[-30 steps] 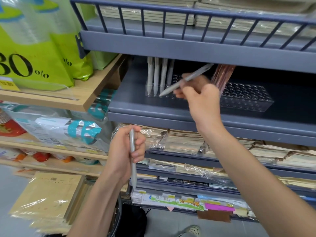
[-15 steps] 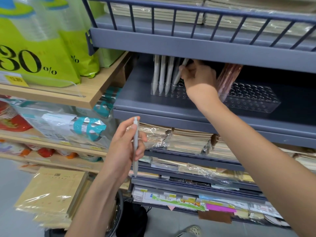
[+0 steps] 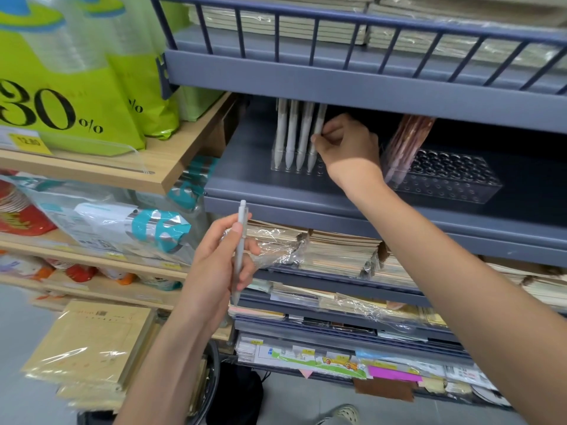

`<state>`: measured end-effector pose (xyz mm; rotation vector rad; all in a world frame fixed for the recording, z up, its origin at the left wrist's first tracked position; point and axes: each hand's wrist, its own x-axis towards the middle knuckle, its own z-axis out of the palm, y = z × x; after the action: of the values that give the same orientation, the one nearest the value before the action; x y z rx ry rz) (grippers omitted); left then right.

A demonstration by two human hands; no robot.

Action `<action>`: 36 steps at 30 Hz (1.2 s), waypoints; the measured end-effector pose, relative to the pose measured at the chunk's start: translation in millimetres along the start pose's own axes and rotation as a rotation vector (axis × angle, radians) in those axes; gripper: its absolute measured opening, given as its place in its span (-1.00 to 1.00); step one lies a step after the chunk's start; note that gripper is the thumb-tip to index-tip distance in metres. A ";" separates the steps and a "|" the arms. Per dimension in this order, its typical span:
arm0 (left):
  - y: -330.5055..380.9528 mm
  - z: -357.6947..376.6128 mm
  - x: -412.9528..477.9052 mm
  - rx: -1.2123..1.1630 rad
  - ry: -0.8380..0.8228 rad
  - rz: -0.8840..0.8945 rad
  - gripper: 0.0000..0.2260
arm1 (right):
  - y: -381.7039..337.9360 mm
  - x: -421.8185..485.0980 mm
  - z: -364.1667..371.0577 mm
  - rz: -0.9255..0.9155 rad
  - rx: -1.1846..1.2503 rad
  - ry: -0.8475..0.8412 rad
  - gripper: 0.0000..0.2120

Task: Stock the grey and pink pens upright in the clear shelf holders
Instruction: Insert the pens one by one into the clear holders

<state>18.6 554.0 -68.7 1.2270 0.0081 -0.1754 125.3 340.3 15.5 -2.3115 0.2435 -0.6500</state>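
While your right hand (image 3: 346,145) pinches the fourth grey pen (image 3: 319,124) standing in the clear holder (image 3: 276,167) on the shelf (image 3: 260,188), your left hand (image 3: 214,265) grips a spare grey pen (image 3: 241,240) upright, below the shelf.

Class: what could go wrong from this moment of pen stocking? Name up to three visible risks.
1. The right-hand grip pinches the fourth grey plastic pen beside three standing ones; withdrawing might topple them.
2. Its wrist sits beside leaning pink pens in the clear perforated holder; it could brush them.
3. The left-hand grip holds a spare grey pen with thumb and fingers; it may slip.
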 end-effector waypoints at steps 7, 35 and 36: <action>5.4 -0.6 -1.0 -0.040 -0.081 0.057 -0.91 | -4.2 -26.3 -16.6 -0.020 0.171 0.036 -0.89; 5.8 40.3 19.4 0.688 0.041 0.598 -0.87 | 19.5 -80.9 -49.1 0.095 0.796 -0.137 -0.92; 4.9 37.7 25.1 0.858 0.108 0.712 -0.82 | 19.0 -75.3 -50.1 0.081 0.763 -0.058 -0.91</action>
<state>40.7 517.0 -53.8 2.0069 -0.4445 0.5679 35.2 323.1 4.7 -1.5756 0.0430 -0.5148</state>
